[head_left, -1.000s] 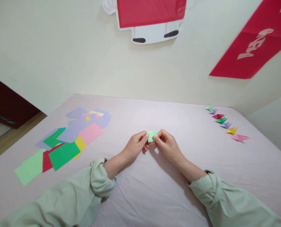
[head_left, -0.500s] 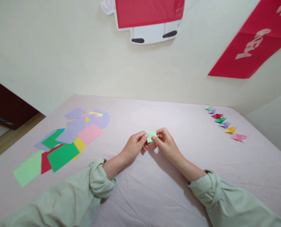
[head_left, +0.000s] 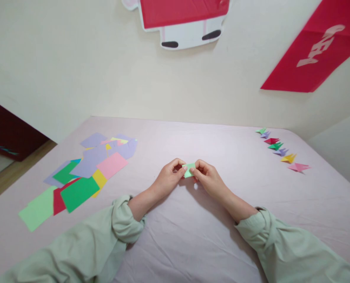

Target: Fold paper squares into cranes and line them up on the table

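Left arm: we see it reach in from the lower left, its pale green sleeve rolled back in a thick cuff, the wrist bare.
Right arm: we record a near mirror of it, coming from the lower right, sleeve likewise rolled.
Left hand: turned inward, thumb and forefinger pinched nearly together on the left edge of the green paper; the other fingers we find mostly hidden.
Right hand: thumb pressed on the paper's face near its right side, forefinger bent at the upper right corner; how the fingers behind it lie, we cannot tell.
Green paper: one small, light green, four-sided piece, matt, held between both hands over the middle of the cloth; whether it touches the cloth, we cannot tell.
Cloth: pale pinkish, soft, lightly wrinkled, creased more towards us.
Loose sheets: to the left, flat and straight-edged, overlapping; we list purple, pink, yellow, red, blue and two greens.
Folded paper shapes: to the right, seven in a slanting row, pointed; we count light green, purple, red, green, purple, yellow, pink.
Wall: plain, pale, bearing a red banner with light markings and a red-and-white cutout.
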Action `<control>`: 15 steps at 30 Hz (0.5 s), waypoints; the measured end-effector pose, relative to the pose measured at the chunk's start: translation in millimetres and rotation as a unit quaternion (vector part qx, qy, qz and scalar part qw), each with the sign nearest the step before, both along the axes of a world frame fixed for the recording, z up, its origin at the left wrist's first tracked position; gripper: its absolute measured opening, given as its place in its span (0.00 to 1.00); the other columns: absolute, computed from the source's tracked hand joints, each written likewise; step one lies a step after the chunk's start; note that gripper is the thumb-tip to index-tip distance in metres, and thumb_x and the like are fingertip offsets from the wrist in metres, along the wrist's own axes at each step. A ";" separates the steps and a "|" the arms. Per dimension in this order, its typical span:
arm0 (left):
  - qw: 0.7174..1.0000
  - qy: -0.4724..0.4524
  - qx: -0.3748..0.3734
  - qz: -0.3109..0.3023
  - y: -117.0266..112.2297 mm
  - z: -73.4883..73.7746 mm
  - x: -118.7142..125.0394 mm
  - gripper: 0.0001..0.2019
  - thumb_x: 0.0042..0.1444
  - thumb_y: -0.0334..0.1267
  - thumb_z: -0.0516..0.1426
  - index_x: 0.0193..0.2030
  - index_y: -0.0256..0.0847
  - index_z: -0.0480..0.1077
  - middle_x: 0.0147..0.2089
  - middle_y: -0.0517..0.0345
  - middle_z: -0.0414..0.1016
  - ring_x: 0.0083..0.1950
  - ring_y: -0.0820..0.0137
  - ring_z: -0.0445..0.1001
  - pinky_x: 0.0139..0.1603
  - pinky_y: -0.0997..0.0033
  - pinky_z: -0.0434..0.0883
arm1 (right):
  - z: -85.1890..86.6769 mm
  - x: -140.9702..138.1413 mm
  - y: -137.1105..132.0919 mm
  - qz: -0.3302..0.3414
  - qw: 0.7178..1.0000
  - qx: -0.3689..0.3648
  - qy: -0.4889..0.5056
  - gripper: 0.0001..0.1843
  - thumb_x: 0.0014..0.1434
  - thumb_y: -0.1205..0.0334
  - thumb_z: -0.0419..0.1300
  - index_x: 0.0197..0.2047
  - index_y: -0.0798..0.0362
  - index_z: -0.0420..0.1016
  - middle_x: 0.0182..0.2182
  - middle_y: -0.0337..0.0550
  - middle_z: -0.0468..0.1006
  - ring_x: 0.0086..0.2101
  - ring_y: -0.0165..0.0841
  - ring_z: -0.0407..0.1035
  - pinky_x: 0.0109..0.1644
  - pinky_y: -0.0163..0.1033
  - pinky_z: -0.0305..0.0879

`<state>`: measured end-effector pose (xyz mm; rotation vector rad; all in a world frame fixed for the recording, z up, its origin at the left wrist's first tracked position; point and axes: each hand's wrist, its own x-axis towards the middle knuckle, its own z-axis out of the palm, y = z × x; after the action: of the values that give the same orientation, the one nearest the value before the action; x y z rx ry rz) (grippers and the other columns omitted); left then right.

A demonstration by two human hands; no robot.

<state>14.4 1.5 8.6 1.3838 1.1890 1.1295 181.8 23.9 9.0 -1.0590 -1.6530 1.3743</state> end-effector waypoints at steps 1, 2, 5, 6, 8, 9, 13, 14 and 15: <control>1.000 0.003 0.007 0.002 0.9 0.3 -0.8 0.08 0.57 0.41 0.57 0.33 0.38 0.69 0.31 0.61 0.70 0.34 0.73 0.68 0.37 0.74 0.66 | 0.3 0.6 0.3 0.005 1.000 0.009 -0.008 0.17 0.58 0.49 0.58 0.27 0.50 0.61 0.19 0.33 0.66 0.22 0.28 0.59 0.27 0.34 0.55; 1.000 0.007 0.011 -0.001 1.6 0.3 -1.6 0.08 0.57 0.40 0.58 0.33 0.38 0.69 0.32 0.60 0.70 0.35 0.73 0.68 0.38 0.74 0.66 | 0.7 1.2 0.8 0.007 1.000 0.019 -0.017 0.16 0.59 0.50 0.58 0.27 0.51 0.61 0.19 0.33 0.65 0.22 0.28 0.59 0.27 0.34 0.54; 0.999 0.030 0.025 -0.011 2.6 -0.5 -3.6 0.07 0.57 0.39 0.57 0.31 0.38 0.69 0.32 0.60 0.69 0.35 0.72 0.68 0.39 0.73 0.65 | 1.1 3.6 3.9 -0.007 0.998 0.051 -0.042 0.14 0.60 0.53 0.57 0.27 0.51 0.63 0.20 0.33 0.65 0.23 0.28 0.58 0.27 0.34 0.53; 0.999 0.041 0.032 -0.014 2.7 -1.1 -3.9 0.07 0.57 0.38 0.57 0.30 0.38 0.69 0.32 0.60 0.68 0.35 0.72 0.68 0.39 0.73 0.65 | 0.9 4.3 5.1 -0.017 0.997 0.060 -0.044 0.14 0.60 0.53 0.57 0.28 0.51 0.63 0.21 0.34 0.65 0.23 0.28 0.58 0.27 0.35 0.54; 0.997 0.057 0.040 -0.020 2.6 -2.1 -3.8 0.07 0.57 0.37 0.57 0.29 0.38 0.69 0.31 0.61 0.68 0.35 0.72 0.67 0.38 0.74 0.64 | 0.3 5.4 7.3 -0.040 0.996 0.072 -0.038 0.13 0.60 0.54 0.58 0.29 0.51 0.64 0.22 0.35 0.65 0.25 0.28 0.59 0.28 0.35 0.55; 0.998 0.055 0.038 -0.021 2.6 -2.4 -3.5 0.07 0.57 0.37 0.57 0.29 0.38 0.69 0.31 0.61 0.67 0.35 0.73 0.66 0.38 0.74 0.64 | 0.0 5.5 8.0 -0.048 0.996 0.073 -0.030 0.12 0.60 0.54 0.58 0.29 0.51 0.65 0.23 0.35 0.65 0.25 0.28 0.59 0.29 0.35 0.56; 1.000 0.005 -0.010 0.001 3.8 -1.9 -2.0 0.08 0.55 0.39 0.58 0.29 0.38 0.69 0.29 0.62 0.67 0.33 0.73 0.65 0.36 0.74 0.63 | 0.3 2.8 6.9 -0.031 0.999 0.033 0.014 0.13 0.57 0.51 0.61 0.32 0.51 0.65 0.26 0.35 0.67 0.27 0.29 0.63 0.30 0.35 0.60; 1.000 -0.006 -0.019 0.005 4.1 -1.6 -1.8 0.08 0.55 0.40 0.58 0.29 0.38 0.69 0.29 0.62 0.67 0.32 0.73 0.65 0.36 0.74 0.62 | 0.7 1.7 6.1 -0.022 0.999 0.023 0.018 0.14 0.56 0.51 0.62 0.32 0.51 0.65 0.25 0.35 0.68 0.27 0.30 0.63 0.31 0.35 0.61; 1.000 -0.012 -0.024 0.007 4.4 -1.3 -1.7 0.08 0.54 0.40 0.59 0.29 0.38 0.69 0.29 0.62 0.68 0.32 0.74 0.65 0.36 0.74 0.62 | 1.2 0.8 5.3 -0.015 1.000 0.016 0.017 0.14 0.56 0.50 0.62 0.31 0.51 0.64 0.25 0.35 0.68 0.27 0.30 0.64 0.31 0.35 0.62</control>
<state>12.8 6.0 7.3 1.3243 1.2035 1.1169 182.6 29.2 10.2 -1.0322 -1.6224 1.3341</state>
